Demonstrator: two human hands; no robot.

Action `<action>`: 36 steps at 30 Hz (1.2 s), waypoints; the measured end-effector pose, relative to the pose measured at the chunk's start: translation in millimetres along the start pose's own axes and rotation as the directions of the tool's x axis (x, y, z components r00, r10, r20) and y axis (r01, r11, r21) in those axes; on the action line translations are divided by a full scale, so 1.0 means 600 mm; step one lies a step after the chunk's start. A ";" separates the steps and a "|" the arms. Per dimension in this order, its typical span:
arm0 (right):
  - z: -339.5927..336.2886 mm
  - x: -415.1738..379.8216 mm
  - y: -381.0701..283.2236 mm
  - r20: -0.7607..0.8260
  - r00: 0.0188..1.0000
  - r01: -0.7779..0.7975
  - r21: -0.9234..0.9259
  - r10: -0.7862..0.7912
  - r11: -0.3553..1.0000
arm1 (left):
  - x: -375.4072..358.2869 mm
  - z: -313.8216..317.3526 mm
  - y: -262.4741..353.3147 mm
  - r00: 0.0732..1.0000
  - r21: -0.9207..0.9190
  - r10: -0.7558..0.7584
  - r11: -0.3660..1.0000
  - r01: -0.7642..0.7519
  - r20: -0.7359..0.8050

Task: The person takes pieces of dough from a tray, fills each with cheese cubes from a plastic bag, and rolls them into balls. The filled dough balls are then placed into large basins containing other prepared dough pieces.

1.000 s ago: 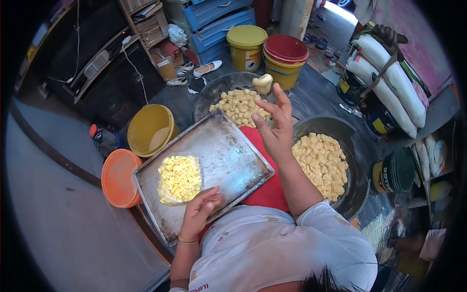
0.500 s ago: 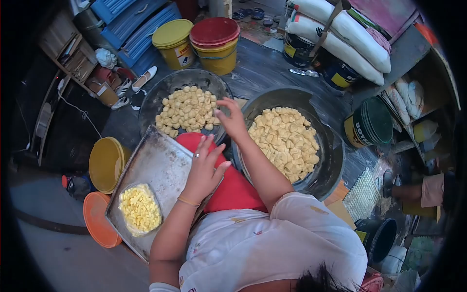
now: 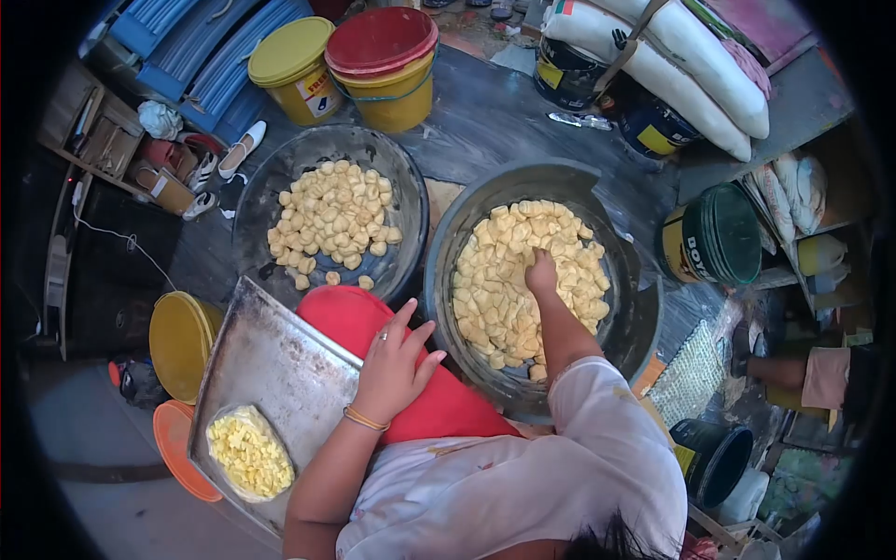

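Note:
My right hand [image 3: 539, 273] is down in the pile of cut dough pieces [image 3: 504, 299] in the large dark basin [image 3: 644, 313]. Its fingers are bunched against the dough and partly hidden. Over my red-covered leg [image 3: 439, 387], my left hand [image 3: 399, 364] is open with its fingers spread, holding nothing. To its left lies a worn metal baking tray [image 3: 289, 369]. A clear plastic bag of small pale-yellow cubes [image 3: 250, 453] rests on the tray. Rounded dough balls [image 3: 331, 215] sit in a second dark basin [image 3: 411, 196] farther forward on the left.
Yellow and red buckets [image 3: 383, 84] stand beyond the left basin. A yellow bucket [image 3: 182, 345] and an orange one [image 3: 177, 448] are beside the tray. On the right are a dark green bucket [image 3: 714, 233] and white sacks [image 3: 686, 70]. Another person's leg [image 3: 779, 371] shows at far right.
My right hand has moved from between the basins, fingers apart, rightward into the right basin's dough pile. My left hand stays spread near the tray. The view has shifted slightly.

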State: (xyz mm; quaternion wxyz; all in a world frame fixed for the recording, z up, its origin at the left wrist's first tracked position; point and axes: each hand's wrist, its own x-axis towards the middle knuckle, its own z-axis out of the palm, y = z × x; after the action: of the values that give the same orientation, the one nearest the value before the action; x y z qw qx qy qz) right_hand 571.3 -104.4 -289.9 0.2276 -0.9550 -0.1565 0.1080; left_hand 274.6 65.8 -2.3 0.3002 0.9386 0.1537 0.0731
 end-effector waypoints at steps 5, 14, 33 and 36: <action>0.002 0.021 0.006 0.162 0.978 0.173 -0.258 -0.134 0.951 | 0.010 -0.003 -0.002 0.999 0.004 -0.004 1.000 0.004 0.038; -0.053 0.071 0.079 -0.205 0.977 -0.023 0.165 0.057 0.986 | 0.025 -0.006 -0.012 0.997 -0.071 -0.056 0.996 0.060 0.057; 0.001 -0.006 0.061 -0.198 0.959 -0.199 0.048 0.205 0.979 | 0.035 -0.004 -0.006 0.997 -0.113 -0.057 0.992 0.063 0.052; -0.060 0.004 0.024 0.281 0.920 -0.254 -0.104 0.273 0.962 | 0.035 -0.001 -0.009 0.999 -0.110 -0.024 0.994 0.028 0.044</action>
State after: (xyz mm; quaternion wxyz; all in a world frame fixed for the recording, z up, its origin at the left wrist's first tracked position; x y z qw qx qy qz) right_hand 587.2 -130.4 -265.8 0.1536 -0.9478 -0.0620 0.2726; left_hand 292.8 77.5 -4.0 0.3559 0.9198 0.1552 0.0577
